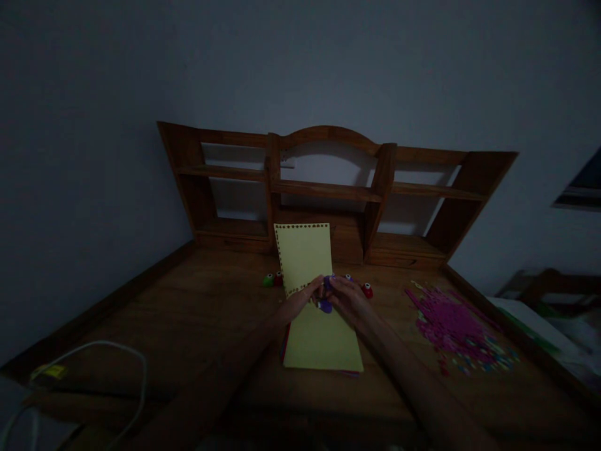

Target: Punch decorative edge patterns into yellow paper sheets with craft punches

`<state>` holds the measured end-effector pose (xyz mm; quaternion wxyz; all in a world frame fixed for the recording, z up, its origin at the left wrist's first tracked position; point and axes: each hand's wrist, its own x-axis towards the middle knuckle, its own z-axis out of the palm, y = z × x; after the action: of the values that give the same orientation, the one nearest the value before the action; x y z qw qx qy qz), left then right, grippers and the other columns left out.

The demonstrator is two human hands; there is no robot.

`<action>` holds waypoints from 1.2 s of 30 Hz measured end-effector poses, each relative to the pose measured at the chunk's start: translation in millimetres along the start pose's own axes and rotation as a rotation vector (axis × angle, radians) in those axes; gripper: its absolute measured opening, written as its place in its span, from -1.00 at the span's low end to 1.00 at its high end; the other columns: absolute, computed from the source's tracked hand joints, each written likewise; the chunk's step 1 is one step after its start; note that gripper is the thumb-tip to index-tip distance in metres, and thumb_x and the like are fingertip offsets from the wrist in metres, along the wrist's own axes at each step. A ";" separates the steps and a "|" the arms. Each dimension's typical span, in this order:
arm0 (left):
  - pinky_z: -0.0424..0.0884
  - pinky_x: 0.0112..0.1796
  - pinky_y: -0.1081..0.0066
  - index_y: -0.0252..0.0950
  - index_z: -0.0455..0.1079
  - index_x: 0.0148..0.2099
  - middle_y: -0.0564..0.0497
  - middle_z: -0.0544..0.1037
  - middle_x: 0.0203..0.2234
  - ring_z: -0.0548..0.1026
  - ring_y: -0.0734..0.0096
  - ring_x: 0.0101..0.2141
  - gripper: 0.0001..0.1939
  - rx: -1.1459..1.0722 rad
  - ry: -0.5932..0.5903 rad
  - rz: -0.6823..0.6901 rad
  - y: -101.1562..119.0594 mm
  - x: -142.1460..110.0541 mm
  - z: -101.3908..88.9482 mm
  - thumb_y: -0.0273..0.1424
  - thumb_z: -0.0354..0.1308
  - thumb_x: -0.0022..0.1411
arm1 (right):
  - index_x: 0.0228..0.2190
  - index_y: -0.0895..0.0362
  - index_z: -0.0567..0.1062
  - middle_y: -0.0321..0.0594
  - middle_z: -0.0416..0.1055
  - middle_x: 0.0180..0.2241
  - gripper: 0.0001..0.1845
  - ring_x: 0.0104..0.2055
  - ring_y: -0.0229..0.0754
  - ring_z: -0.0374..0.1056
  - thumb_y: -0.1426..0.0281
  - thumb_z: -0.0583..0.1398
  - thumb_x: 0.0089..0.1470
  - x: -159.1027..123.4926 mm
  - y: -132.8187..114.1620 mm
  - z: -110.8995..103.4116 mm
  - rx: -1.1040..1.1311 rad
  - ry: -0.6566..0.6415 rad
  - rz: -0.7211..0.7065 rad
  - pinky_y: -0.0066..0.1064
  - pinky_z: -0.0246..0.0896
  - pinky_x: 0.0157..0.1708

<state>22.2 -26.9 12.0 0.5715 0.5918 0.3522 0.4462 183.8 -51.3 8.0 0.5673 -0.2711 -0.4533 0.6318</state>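
A yellow sheet of paper (303,254) with small holes punched along its border is held upright over the wooden desk (197,313). My left hand (300,300) pinches the sheet's lower edge. My right hand (350,299) is closed on a purple paper punch (325,305) pressed against that same edge. Below both hands lies a stack of coloured paper (323,341) with a yellow sheet on top.
Small punches stand behind the sheet: a green one (268,280) and a red one (367,290). A heap of pink paper scraps (451,322) lies to the right. A wooden shelf unit (328,188) rises at the back. A white cable (117,376) loops at lower left.
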 end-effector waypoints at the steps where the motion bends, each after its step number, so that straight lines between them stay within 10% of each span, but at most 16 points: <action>1: 0.33 -0.30 0.37 -0.24 0.34 -0.57 0.06 0.43 -0.61 0.35 0.39 -0.51 -0.44 -0.001 -0.025 0.001 0.0 0.2 0.1 0.15 0.10 0.12 | -0.35 0.16 0.61 -0.16 0.53 -0.32 -0.81 -0.30 -0.20 0.42 0.28 0.35 0.06 -1.1 -1.7 1.3 -0.002 -0.002 0.007 -0.38 0.31 -0.24; 21: 0.29 -0.39 0.41 -0.24 0.32 -0.57 0.07 0.41 -0.62 0.32 0.43 -0.55 -0.44 -0.006 -0.152 0.076 -9.7 8.3 -1.5 0.13 0.06 0.16 | -0.49 0.16 0.59 -0.17 0.51 -0.43 -0.81 -0.36 -0.19 0.39 0.29 0.37 -0.02 -3.1 -8.3 14.8 0.009 0.013 0.009 -0.38 0.27 -0.33; 36: 0.37 -0.33 0.37 -0.25 0.36 -0.56 0.05 0.42 -0.63 0.39 0.37 -0.50 -0.46 -0.032 -0.031 0.020 -3.7 1.2 1.7 0.10 0.11 0.16 | -0.50 0.15 0.59 -0.22 0.47 -0.48 -0.75 -0.51 -0.28 0.24 0.22 0.32 0.07 -3.7 -6.6 19.3 -0.004 0.053 -0.009 -0.45 0.09 -0.53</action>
<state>24.6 -26.0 8.6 0.5817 0.5929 0.3302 0.4483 171.1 -60.3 21.6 0.5815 -0.2868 -0.4407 0.6208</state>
